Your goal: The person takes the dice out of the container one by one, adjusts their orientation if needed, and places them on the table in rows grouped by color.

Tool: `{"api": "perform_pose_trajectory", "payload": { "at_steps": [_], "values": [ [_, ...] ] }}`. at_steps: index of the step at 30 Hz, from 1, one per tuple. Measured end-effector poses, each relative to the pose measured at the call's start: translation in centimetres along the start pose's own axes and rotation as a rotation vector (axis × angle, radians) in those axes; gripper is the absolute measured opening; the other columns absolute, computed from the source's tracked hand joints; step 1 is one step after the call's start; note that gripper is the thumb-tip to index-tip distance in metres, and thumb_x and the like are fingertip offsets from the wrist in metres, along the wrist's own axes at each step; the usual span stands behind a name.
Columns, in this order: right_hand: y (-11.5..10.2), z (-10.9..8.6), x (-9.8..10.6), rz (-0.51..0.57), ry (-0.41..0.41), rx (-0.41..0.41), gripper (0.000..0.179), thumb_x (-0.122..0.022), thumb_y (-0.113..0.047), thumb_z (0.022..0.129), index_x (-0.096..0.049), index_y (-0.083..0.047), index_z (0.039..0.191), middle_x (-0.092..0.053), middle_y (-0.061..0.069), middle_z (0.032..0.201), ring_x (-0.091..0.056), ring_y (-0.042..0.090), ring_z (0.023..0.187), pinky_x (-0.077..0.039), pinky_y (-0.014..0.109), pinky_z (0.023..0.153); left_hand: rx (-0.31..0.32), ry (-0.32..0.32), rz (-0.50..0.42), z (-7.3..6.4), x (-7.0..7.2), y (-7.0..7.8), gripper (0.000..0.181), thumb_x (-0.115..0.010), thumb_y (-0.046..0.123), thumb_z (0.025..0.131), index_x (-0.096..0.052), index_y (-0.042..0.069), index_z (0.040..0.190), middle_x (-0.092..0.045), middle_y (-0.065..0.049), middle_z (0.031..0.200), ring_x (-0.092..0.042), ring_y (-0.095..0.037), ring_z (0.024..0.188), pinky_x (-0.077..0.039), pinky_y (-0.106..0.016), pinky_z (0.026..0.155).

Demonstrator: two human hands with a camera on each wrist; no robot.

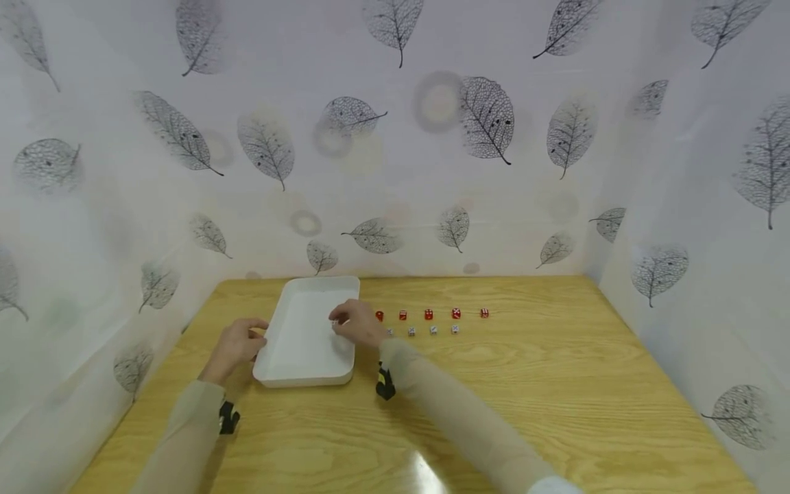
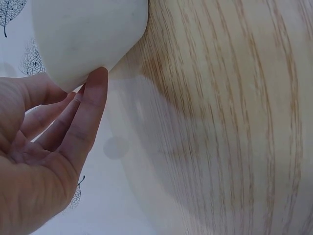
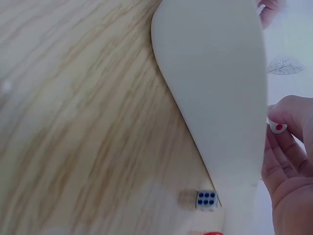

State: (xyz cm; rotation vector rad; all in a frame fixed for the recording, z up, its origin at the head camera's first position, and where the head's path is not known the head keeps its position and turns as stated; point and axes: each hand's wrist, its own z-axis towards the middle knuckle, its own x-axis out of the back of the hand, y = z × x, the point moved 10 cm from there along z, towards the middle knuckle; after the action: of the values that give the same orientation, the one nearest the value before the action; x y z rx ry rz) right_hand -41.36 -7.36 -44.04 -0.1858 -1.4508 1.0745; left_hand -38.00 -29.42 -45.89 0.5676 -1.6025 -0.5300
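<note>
A shallow white tray [image 1: 305, 343] lies on the left half of the wooden table. My left hand [image 1: 236, 346] grips its left rim between thumb and fingers, as the left wrist view shows. Over the tray's right side, my right hand [image 1: 359, 324] pinches a white die [image 3: 278, 127] with a red dot on the visible face. To the right of the tray stands a row of several red dice [image 1: 428, 313]. In front of them is a row of several white dice [image 1: 433, 330]. A white die with blue pips [image 3: 207, 200] sits close beside the tray wall.
The wooden table [image 1: 494, 398] extends to the right and toward the front. A pale curtain with a leaf pattern [image 1: 487, 116] encloses the back and both sides. A black wrist device [image 1: 385, 382] is strapped at my right sleeve, another [image 1: 228, 417] at my left.
</note>
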Motion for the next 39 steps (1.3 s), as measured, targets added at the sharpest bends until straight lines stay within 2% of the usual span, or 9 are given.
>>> {"api": "perform_pose_trajectory", "payload": {
  "at_steps": [10, 19, 32, 39],
  "values": [
    [1.1, -1.9, 1.5, 0.121, 0.004, -0.019, 0.022, -0.068, -0.011, 0.091, -0.071, -0.003, 0.111, -0.070, 0.005, 0.107, -0.063, 0.009, 0.092, -0.052, 0.017, 0.078, -0.019, 0.001, -0.006, 0.0, -0.1, 0.1, 0.038, -0.053, 0.003, 0.092, -0.054, -0.010, 0.129, -0.066, -0.030, 0.105, -0.067, -0.023, 0.077, -0.057, -0.033, 0.060],
    [1.4, -3.9, 3.1, 0.159, 0.017, -0.009, 0.026, -0.066, -0.011, 0.091, -0.070, -0.001, 0.114, -0.070, 0.006, 0.110, -0.065, 0.014, 0.097, -0.053, 0.020, 0.081, -0.017, 0.000, 0.003, 0.0, -0.1, -0.3, 0.040, -0.053, 0.003, 0.093, -0.052, -0.011, 0.131, -0.065, -0.031, 0.107, -0.067, -0.026, 0.081, -0.058, -0.033, 0.061],
    [4.9, -6.2, 6.5, 0.197, 0.103, -0.084, 0.026, -0.072, -0.009, 0.087, -0.070, -0.001, 0.111, -0.073, 0.008, 0.105, -0.068, 0.019, 0.095, -0.056, 0.026, 0.081, -0.024, -0.003, 0.002, -0.1, -0.2, 0.2, 0.040, -0.053, 0.003, 0.093, -0.052, -0.010, 0.131, -0.065, -0.030, 0.108, -0.068, -0.026, 0.082, -0.058, -0.033, 0.061],
    [6.9, -7.7, 8.5, 0.175, 0.124, -0.150, 0.028, -0.074, -0.014, 0.087, -0.071, -0.005, 0.113, -0.072, 0.004, 0.106, -0.066, 0.017, 0.099, -0.056, 0.031, 0.083, -0.020, -0.013, -0.003, -0.3, -0.2, 0.4, 0.041, -0.052, 0.004, 0.094, -0.051, -0.010, 0.132, -0.065, -0.030, 0.108, -0.067, -0.025, 0.082, -0.058, -0.034, 0.062]
  ]
}}
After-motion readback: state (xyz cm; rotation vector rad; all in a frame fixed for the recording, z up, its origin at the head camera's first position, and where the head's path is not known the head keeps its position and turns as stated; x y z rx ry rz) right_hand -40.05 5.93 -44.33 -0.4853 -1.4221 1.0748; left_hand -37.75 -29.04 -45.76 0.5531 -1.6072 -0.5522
